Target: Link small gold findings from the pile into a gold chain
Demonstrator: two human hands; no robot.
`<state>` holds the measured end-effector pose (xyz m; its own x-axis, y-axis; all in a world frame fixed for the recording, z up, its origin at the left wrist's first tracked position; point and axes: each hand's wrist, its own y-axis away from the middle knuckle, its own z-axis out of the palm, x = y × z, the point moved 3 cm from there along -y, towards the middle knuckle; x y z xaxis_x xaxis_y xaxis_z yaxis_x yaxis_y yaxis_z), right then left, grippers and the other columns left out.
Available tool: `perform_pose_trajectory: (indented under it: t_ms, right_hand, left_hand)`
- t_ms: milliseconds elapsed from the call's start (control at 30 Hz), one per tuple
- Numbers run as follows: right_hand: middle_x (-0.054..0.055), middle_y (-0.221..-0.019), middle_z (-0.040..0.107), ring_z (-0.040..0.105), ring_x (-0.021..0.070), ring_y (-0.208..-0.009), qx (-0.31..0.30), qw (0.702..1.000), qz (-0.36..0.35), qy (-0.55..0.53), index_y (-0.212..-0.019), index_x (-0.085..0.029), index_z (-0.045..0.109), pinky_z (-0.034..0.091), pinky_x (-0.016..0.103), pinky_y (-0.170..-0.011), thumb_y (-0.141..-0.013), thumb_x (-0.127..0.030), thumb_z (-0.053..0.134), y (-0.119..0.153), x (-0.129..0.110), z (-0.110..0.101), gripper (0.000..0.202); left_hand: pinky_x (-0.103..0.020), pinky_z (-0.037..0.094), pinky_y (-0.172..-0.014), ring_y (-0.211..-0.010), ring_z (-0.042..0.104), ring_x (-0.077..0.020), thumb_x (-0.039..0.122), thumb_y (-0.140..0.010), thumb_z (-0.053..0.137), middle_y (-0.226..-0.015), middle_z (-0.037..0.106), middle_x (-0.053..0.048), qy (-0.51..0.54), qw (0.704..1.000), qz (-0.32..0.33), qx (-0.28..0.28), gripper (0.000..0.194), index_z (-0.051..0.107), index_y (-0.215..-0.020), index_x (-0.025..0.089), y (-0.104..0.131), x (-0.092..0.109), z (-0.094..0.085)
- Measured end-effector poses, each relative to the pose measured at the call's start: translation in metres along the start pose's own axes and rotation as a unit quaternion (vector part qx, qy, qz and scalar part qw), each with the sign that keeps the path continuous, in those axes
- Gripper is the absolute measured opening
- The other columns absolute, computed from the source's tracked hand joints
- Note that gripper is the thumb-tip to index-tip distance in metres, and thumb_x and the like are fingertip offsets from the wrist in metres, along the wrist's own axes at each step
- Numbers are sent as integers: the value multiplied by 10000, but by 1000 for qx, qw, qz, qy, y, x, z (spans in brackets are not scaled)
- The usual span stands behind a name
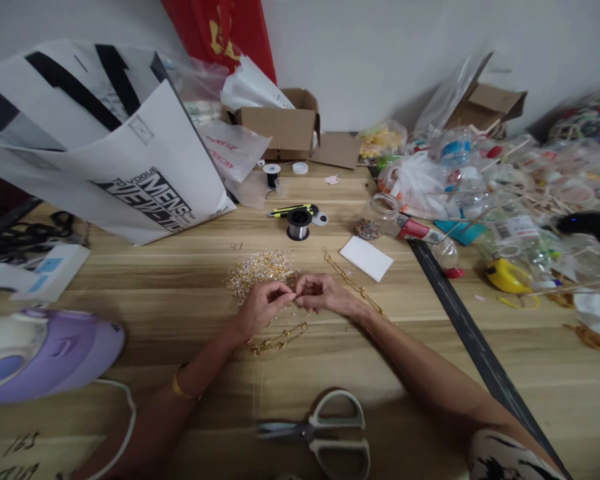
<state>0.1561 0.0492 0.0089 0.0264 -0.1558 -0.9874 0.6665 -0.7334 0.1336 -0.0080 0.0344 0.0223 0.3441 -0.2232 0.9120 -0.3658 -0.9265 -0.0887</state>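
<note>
My left hand and my right hand meet fingertip to fingertip over the wooden table. Both are closed in a pinch, and whatever lies between the fingers is too small to name. Just behind my left hand spreads a pile of gold and clear beaded pieces. A gold beaded chain lies on the table in front of my hands. Another gold chain runs from behind my right hand and passes partly under the wrist.
Scissors lie open nearest me. Behind the hands are a wire spool, a yellow utility knife and a white pad. A paper bag and purple appliance stand left; plastic bottles crowd the right.
</note>
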Motion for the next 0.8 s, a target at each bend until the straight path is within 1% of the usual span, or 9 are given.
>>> perform_pose_trajectory:
  t_ms: [167, 333, 467, 633, 700, 800]
  right_hand:
    - [-32, -634, 580, 504, 59, -504, -14, 1000, 6, -3, -824, -142, 575, 375, 157, -428, -730, -340, 727, 0, 0, 1, 267]
    - [-27, -632, 582, 517, 65, -518, -13, 1000, 8, 23, -854, -140, 603, 402, 162, -449, -766, -313, 685, -1, 4, -5, 210]
    - [-19, -647, 581, 523, 70, -537, -15, 999, 1, 52, -867, -137, 635, 414, 168, -464, -790, -309, 655, 0, 3, -10, 190]
    - [-20, -660, 574, 512, 64, -542, -30, 998, -4, 57, -863, -141, 633, 397, 162, -463, -807, -302, 641, 1, 1, -15, 171]
    - [-25, -653, 565, 499, 60, -534, -34, 998, -5, 47, -854, -141, 628, 388, 160, -458, -805, -303, 646, 1, 2, -18, 170]
    - [-35, -628, 550, 484, 58, -519, -37, 999, -8, 22, -835, -139, 623, 381, 161, -456, -795, -323, 660, 1, 4, -22, 192]
  left_hand:
    - [-198, 399, -559, -570, 521, -99, 254, -796, 603, -622, 634, 5, 4, 1000, 1, 12, 170, 648, -688, 130, 0, 1, 2]
    - [-201, 387, -539, -566, 515, -103, 280, -797, 605, -622, 630, -6, 16, 1000, -5, 19, 187, 648, -696, 128, -1, -2, 4]
    - [-208, 396, -555, -583, 525, -109, 285, -799, 608, -637, 633, -10, 7, 1000, -7, 18, 183, 651, -711, 130, -1, -4, 4]
    - [-218, 403, -568, -595, 534, -117, 284, -826, 578, -657, 632, -13, -23, 1000, -1, 16, 187, 657, -749, 133, -1, -4, 4]
    - [-231, 405, -581, -608, 537, -124, 270, -843, 565, -667, 635, -17, -67, 997, 19, 26, 183, 658, -754, 140, -2, -2, 4]
    - [-285, 431, -695, -706, 559, -155, 235, -845, 583, -726, 661, -36, -159, 981, 92, 56, 154, 661, -737, 159, -4, 1, 3]
